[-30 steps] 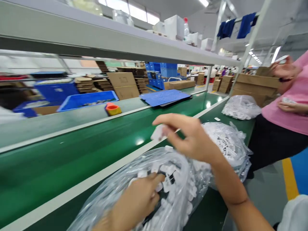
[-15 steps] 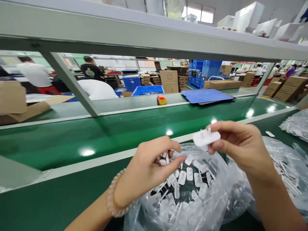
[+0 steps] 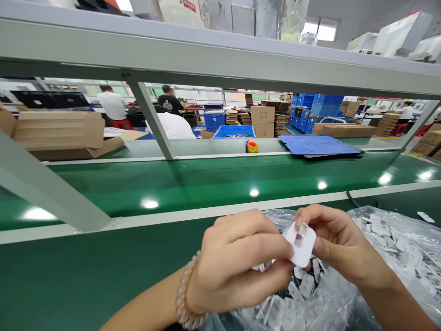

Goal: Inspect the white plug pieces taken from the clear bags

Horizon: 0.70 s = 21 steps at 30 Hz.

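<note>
My left hand [image 3: 237,262] and my right hand [image 3: 339,241] meet over a clear plastic bag [image 3: 330,303] full of small white plug parts. Both pinch one white plug piece [image 3: 300,239] with metal prongs facing up. My left hand's fingers are curled, with a further small white part showing under them. A bead bracelet [image 3: 186,303] circles my left wrist. A second clear bag of white parts [image 3: 399,239] lies to the right.
The green conveyor belt [image 3: 206,179] runs across in front, under a grey shelf frame [image 3: 151,115]. Beyond it lie a blue sheet stack [image 3: 319,145], an orange tape roll [image 3: 252,146], a blue bin [image 3: 234,132] and cardboard boxes [image 3: 58,133]. People work in the background.
The view has swung left and down. My hands came together and lower over the bag, and the left hand now also grips the plug piece that the right hand held alone.
</note>
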Motion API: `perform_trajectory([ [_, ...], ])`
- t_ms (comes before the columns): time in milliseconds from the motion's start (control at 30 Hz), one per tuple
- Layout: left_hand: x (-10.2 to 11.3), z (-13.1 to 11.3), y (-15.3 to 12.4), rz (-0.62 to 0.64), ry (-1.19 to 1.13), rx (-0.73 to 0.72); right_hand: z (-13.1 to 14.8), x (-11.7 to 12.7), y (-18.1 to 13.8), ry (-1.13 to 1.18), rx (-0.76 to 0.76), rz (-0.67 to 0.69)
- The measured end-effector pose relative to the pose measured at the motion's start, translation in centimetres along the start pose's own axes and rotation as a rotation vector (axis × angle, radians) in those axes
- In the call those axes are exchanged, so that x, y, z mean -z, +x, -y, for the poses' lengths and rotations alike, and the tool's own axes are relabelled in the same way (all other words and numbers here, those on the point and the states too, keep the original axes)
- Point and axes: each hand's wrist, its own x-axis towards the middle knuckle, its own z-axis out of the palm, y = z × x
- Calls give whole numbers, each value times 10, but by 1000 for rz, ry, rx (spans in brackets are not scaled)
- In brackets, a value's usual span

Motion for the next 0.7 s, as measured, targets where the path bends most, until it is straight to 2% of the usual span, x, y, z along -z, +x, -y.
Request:
perform_trajectory([
  [133,0,2,-1,24,25,-21,0,0,2,-213,136,-76],
  [267,-3,7,-3,-18,38,-9,0,-5,1,-394,244,-171],
  [433,-5,13,-4,-41,56,-17,-4,-18,-7,-680,505,-351],
  [567,-6,13,-3,-45,41,-9,-6,-25,-11,-857,658,-380],
  [700,-6,11,-4,-68,33,-28,-5,-29,-9,-909,716,-404],
])
